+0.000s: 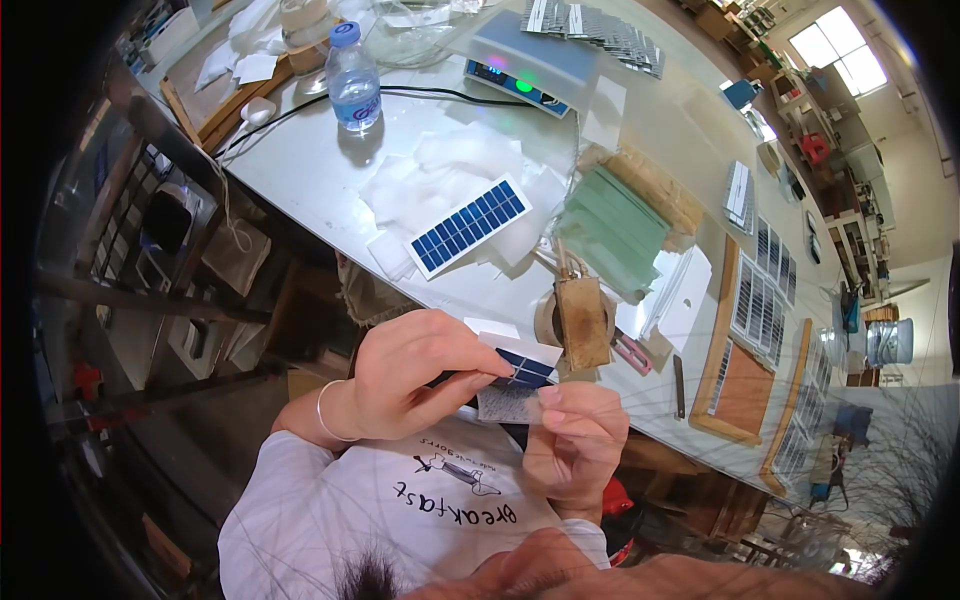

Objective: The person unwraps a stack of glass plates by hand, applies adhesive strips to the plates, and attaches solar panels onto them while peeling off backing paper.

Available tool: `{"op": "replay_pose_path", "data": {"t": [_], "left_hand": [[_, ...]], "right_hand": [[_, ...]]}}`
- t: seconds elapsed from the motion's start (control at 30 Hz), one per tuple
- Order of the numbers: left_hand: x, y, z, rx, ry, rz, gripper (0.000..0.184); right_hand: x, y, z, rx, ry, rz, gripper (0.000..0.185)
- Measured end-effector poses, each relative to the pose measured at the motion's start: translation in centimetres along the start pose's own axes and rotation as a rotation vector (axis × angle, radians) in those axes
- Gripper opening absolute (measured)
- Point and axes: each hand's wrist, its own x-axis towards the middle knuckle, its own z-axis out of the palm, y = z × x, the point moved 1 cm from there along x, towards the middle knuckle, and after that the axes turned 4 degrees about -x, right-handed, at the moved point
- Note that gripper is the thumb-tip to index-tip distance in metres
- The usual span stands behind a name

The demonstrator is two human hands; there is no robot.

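My left hand (415, 375), with a bracelet at the wrist, is closed in a pinch on a small dark-blue solar panel (527, 370) with white lines. A white strip (535, 348) lies along the panel's far side. Below it, a grey speckled piece (505, 405) shows between my hands; whether it is joined to the panel I cannot tell. My right hand (575, 440) is closed, thumb and fingertip pinched at the right end of this piece, perhaps on a thin edge too small to make out. Both hands are at the table's near edge, before my chest.
A finished-looking solar panel (470, 228) lies on white sheets. Beyond are a water bottle (354, 85) and a lit device (530, 65). Green sheets (610, 228), a brown block (582, 322), a pink-handled cutter (632, 353) and wooden frames (715, 340) lie rightward.
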Motion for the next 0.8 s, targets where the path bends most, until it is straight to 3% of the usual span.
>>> {"op": "replay_pose_path", "data": {"t": [0.8], "left_hand": [[-0.47, -0.04, 0.1, -0.003, 0.022, -0.017, 0.031]], "right_hand": [[-0.32, -0.19, 0.44, 0.02, -0.022, 0.08, 0.042]]}}
